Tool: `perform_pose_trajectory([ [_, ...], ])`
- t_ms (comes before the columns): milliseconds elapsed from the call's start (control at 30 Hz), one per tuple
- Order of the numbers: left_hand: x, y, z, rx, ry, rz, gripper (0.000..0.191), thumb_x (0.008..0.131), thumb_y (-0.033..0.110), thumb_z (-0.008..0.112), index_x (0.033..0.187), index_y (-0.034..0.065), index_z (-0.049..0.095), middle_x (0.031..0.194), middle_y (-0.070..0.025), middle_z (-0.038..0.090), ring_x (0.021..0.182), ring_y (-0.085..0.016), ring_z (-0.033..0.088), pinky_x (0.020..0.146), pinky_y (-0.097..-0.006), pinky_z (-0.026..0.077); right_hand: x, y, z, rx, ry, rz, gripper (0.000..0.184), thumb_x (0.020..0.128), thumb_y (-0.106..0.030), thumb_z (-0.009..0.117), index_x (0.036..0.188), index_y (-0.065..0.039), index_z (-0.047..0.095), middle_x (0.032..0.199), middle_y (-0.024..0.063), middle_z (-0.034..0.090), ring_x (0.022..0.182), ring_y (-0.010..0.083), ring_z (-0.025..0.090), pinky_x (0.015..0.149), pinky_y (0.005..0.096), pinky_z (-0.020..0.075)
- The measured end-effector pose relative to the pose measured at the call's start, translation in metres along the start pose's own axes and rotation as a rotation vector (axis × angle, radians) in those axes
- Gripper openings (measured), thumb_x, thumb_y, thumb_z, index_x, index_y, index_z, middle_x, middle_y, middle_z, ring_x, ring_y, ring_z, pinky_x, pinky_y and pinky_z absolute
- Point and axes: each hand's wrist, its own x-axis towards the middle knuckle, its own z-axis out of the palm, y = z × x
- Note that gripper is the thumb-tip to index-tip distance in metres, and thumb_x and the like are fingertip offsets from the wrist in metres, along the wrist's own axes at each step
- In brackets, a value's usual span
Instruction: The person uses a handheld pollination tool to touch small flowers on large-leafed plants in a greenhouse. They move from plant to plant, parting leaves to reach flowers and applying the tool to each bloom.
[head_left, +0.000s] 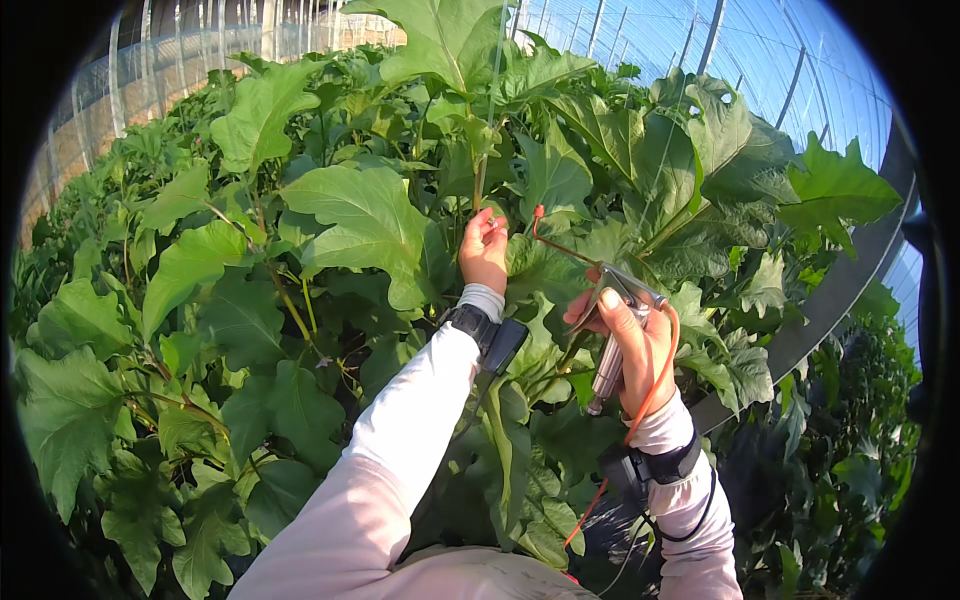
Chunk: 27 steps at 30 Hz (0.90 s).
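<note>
My right hand (637, 337) grips a metal trigger sprayer (611, 360), thumb on top and fingers around its lever and handle. From the sprayer a thin bent wand (562, 251) reaches up and left to a small red nozzle (538, 211). An orange hose (670, 345) runs from its rear down past my wrist. My left hand (484, 251) is raised at an upright eggplant stem (478, 184), fingers curled near it. Whether they hold the stem is hidden. The nozzle sits a little right of these fingers, below a broad leaf (555, 169).
Dense eggplant foliage (360, 217) surrounds both hands. A vertical support string (495, 82) runs beside the stem. Black devices are strapped to my left wrist (487, 337) and right wrist (645, 465), with cables hanging. A curved grey band (817, 322) crosses at right; greenhouse film (817, 67) rises behind.
</note>
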Motion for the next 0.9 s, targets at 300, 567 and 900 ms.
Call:
perform_pose_trajectory([
  [300, 0.014, 0.019, -0.014, 0.047, -0.109, -0.108, 0.031, 0.093, -0.001, 0.063, 0.124, -0.0035, 0.062, 0.111, -0.0102, 0.069, 0.097, -0.016, 0.066, 0.088, -0.0274, 0.053, 0.019, 0.008, -0.002, 0.018, -0.043, -0.021, 0.041, 0.095, -0.032, 0.066, 0.114, 0.003, 0.059, 0.087, 0.0088, 0.067, 0.082, 0.0178, 0.064, 0.078, 0.0321, 0.0514],
  [567, 0.014, 0.035, -0.020, 0.087, -0.135, -0.315, 0.032, 0.094, 0.010, 0.065, 0.125, 0.0001, 0.061, 0.116, -0.0096, 0.071, 0.095, -0.013, 0.067, 0.082, -0.0241, 0.048, 0.032, 0.029, -0.004, -0.022, -0.060, 0.029, 0.042, 0.091, -0.037, 0.071, 0.107, 0.001, 0.061, 0.080, 0.0052, 0.066, 0.074, 0.0136, 0.061, 0.071, 0.0286, 0.0484],
  [900, 0.034, 0.030, -0.026, -0.167, -0.040, -0.676, 0.042, 0.093, 0.009, 0.067, 0.132, 0.0002, 0.053, 0.118, -0.0150, 0.068, 0.102, -0.025, 0.068, 0.083, -0.0318, 0.053, 0.045, 0.043, -0.003, -0.012, -0.132, 0.169, 0.041, 0.092, -0.036, 0.068, 0.105, 0.003, 0.063, 0.075, 0.0083, 0.067, 0.068, 0.0161, 0.064, 0.064, 0.0301, 0.0508],
])
